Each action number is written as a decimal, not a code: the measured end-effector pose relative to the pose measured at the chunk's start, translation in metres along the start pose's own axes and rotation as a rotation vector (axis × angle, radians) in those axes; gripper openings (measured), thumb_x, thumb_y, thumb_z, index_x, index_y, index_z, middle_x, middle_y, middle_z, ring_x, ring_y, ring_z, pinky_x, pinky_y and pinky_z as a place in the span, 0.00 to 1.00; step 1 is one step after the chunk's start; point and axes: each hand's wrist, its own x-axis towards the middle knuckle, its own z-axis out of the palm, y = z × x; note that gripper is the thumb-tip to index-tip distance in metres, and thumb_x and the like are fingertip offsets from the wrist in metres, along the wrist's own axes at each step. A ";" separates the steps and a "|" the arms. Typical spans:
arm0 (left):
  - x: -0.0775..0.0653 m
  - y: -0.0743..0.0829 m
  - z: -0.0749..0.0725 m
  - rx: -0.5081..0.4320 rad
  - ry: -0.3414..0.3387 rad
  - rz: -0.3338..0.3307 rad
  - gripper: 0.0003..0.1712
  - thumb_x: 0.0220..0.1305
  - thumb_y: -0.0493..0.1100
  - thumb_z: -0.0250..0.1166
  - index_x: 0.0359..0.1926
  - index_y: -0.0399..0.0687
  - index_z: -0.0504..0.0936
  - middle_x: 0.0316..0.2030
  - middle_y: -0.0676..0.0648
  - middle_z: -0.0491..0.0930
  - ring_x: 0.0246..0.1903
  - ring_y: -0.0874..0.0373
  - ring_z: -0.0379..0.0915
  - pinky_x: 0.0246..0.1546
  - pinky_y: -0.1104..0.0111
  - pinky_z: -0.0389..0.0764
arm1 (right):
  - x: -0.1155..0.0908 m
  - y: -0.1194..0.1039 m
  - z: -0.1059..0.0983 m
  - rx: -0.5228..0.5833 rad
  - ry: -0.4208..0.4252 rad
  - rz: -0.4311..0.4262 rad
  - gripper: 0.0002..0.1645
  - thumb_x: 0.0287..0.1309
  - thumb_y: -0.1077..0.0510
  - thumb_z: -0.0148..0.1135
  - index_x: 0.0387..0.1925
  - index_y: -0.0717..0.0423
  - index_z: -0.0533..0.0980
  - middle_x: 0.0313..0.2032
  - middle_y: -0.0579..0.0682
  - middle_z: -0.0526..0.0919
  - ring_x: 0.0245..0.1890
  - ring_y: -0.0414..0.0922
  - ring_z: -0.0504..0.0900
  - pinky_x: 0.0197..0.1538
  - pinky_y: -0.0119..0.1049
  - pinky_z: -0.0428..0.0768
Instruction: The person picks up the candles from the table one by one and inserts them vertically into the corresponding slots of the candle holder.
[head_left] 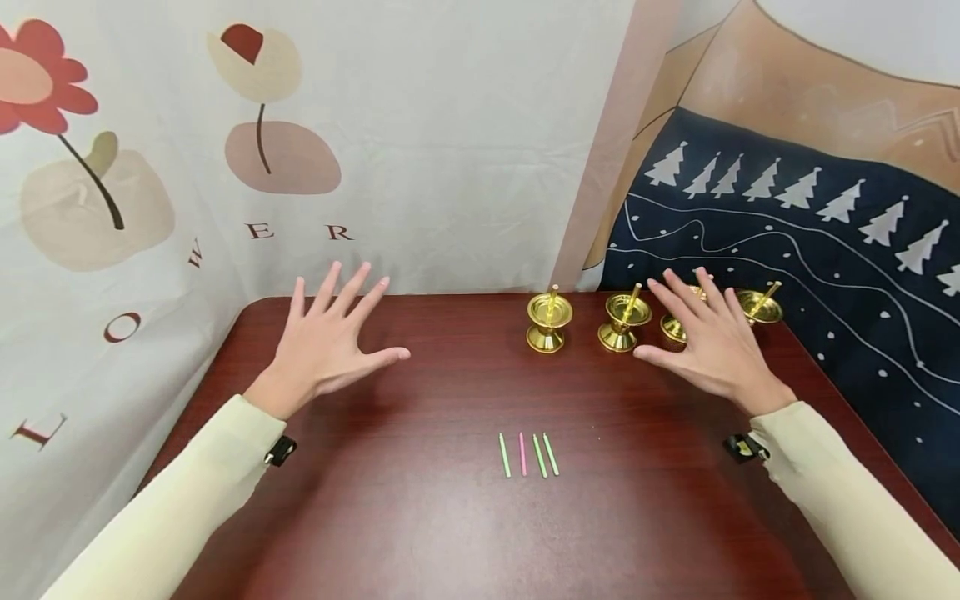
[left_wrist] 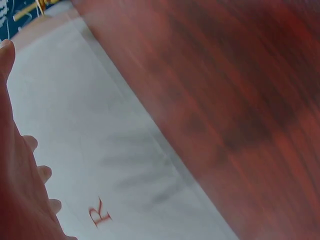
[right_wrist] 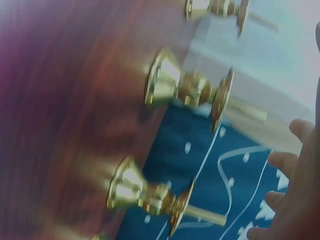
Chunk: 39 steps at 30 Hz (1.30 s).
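My left hand [head_left: 322,346] hovers over the left part of the table, fingers spread and holding nothing. Over the right part, my right hand [head_left: 712,346] is spread the same way and overlaps part of the row of brass holders in the head view. The leftmost brass candle holder [head_left: 549,321] and its neighbour, another brass candle holder [head_left: 624,321], stand upright with a gold stick in each cup. A third brass holder [head_left: 673,327] is partly hidden behind my right fingers. Between the hands and nearer me lie several thin candles: a pink candle [head_left: 522,454] among green candles [head_left: 505,456].
The dark red wooden table [head_left: 420,517] ends at a white printed cloth [head_left: 450,167] behind and on the left. A dark blue cloth with white trees [head_left: 825,292] borders the right side. A farther brass holder [head_left: 761,308] stands near the back right corner.
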 end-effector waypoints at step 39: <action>0.082 0.123 0.066 -0.958 -0.140 0.108 0.52 0.77 0.59 0.71 0.89 0.52 0.54 0.82 0.43 0.64 0.82 0.47 0.56 0.79 0.46 0.60 | -0.014 -0.165 0.092 0.413 -0.207 -0.361 0.22 0.54 0.36 0.84 0.36 0.46 0.88 0.42 0.37 0.84 0.45 0.44 0.77 0.48 0.44 0.77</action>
